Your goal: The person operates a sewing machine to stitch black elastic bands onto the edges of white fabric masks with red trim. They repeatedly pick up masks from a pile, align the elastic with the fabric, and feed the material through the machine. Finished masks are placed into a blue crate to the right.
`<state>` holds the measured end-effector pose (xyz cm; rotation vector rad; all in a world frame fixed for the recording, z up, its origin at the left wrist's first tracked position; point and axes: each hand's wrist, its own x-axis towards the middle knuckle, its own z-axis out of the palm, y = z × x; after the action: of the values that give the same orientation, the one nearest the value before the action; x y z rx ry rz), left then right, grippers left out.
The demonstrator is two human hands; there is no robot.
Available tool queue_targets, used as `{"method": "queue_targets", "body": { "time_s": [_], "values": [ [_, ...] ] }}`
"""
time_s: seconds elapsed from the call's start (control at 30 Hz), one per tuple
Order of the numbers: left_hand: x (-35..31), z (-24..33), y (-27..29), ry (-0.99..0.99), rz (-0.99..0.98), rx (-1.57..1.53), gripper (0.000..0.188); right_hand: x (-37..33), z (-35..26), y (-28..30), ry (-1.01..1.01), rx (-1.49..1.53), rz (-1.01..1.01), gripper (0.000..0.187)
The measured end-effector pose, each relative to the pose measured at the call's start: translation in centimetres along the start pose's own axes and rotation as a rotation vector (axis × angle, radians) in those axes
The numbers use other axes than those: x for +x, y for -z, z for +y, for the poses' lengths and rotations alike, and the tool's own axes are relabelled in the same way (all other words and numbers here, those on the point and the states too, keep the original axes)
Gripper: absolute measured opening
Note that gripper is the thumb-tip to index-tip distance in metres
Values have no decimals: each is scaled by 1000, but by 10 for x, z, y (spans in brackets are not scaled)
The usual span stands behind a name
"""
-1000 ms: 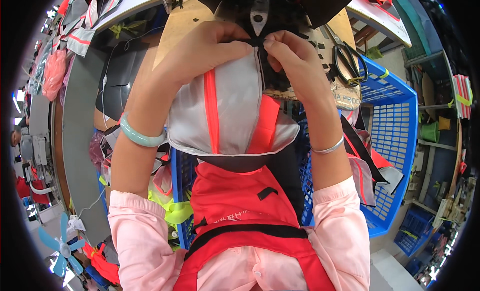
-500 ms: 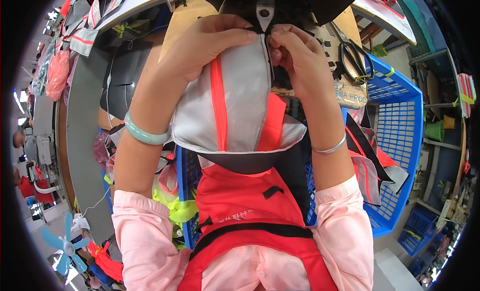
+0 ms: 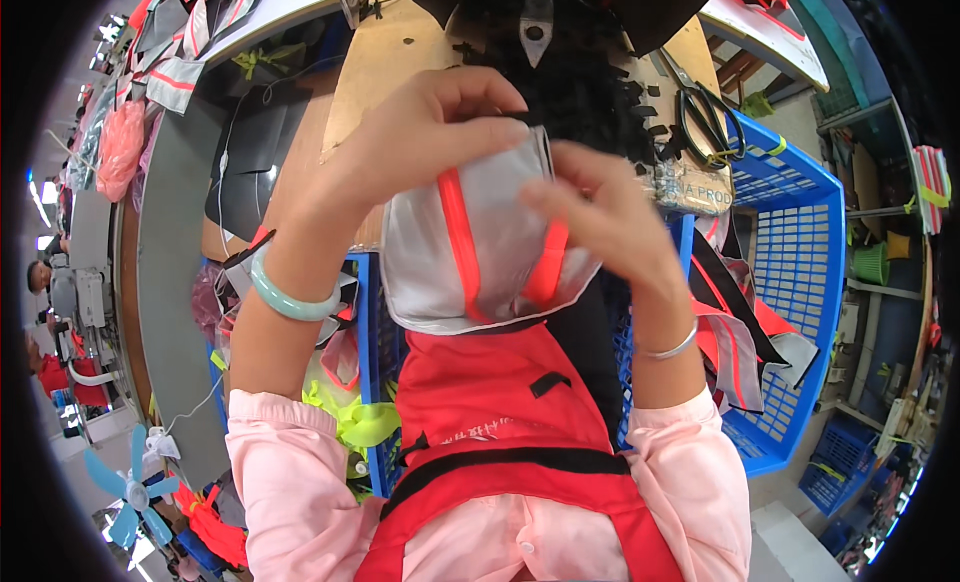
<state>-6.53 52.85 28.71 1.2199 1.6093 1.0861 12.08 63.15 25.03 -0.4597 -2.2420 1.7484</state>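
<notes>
My left hand (image 3: pixel 455 132) pinches the upper end of a light grey fabric piece (image 3: pixel 500 222), thumb in front. Two bright orange-red stripes cross the piece, and a pale binding edges its curved lower rim. A dark seam edge runs along the top right of the piece. My right hand (image 3: pixel 610 207) is at that right edge, its thumb over the grey face. Motion blurs its fingers, so its hold is unclear. Beyond both hands, a pointed metal tab with a hole (image 3: pixel 535 32) hangs from a dark machine part, apart from the fabric.
Black scraps (image 3: pixel 590 92) litter the wooden worktop (image 3: pixel 400 57). Black-handled scissors (image 3: pixel 705 127) lie at its right edge. A blue plastic basket (image 3: pixel 800 217) with striped fabric pieces stands to the right. Yellow-green cloth (image 3: pixel 355 417) lies at the left, and a red apron (image 3: pixel 490 392) covers my lap.
Both hands have drawn the grey piece back toward me, away from the metal tab. My right hand has shifted down along the piece's right edge. The piece now looks more folded.
</notes>
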Motion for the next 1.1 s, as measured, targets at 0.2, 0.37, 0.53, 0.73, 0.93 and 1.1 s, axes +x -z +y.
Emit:
{"method": "queue_targets", "body": {
  "time_s": [0.2, 0.37, 0.53, 0.73, 0.93, 1.1],
  "values": [
    [-33, 4, 5, 63, -105, 179, 23, -39, 14, -3, -75, 657, 86, 24],
    [-57, -16, -19, 151, -166, -192, 16, -61, 25, 17, -43, 384, 269, 29],
    [-56, 24, -43, 76, -167, -83, 16, -53, -35, 19, 508, -682, 359, 57],
    [-55, 19, -38, -113, 15, -115, 18, -34, -45, 3, 354, -511, 125, 33],
    [-59, -27, -41, 17, 11, -114, 29, -29, -34, 17, 63, 90, 59, 18],
    [-40, -19, -27, -43, 126, -124, 30, -10, -20, 24, -93, 220, 85, 21]
  ]
}}
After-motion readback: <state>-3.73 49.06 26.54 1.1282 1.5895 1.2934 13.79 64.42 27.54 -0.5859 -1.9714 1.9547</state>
